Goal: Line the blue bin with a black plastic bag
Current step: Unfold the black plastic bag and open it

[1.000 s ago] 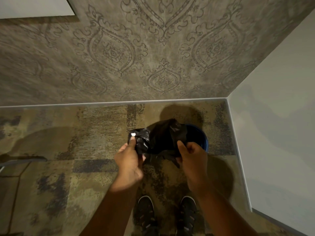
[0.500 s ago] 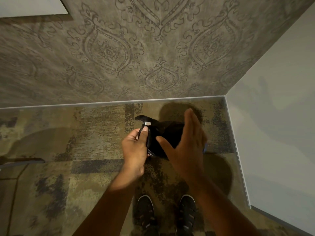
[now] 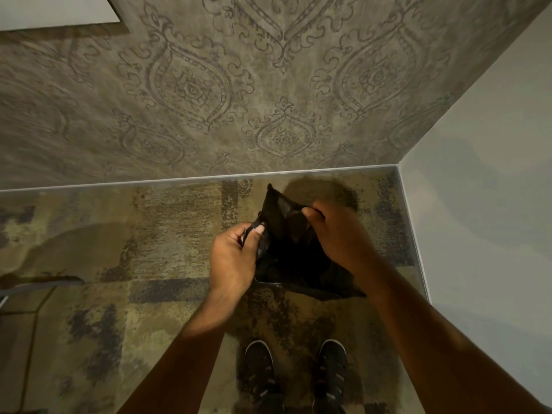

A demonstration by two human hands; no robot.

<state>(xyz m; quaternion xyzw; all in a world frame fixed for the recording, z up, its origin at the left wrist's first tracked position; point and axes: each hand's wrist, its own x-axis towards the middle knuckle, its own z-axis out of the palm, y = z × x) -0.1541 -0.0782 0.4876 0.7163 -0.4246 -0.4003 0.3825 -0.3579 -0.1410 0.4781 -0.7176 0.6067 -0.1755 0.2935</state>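
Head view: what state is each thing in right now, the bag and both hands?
black plastic bag: off the floor, crumpled, partly spread between both hands, not yet fully opened.
left hand: shut, pinching the bag's left edge.
right hand: shut, gripping the bag's upper right part.
blue bin: not visible, hidden behind the bag and hands.

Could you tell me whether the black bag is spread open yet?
Partly: both hands pull the black bag apart, still crumpled.
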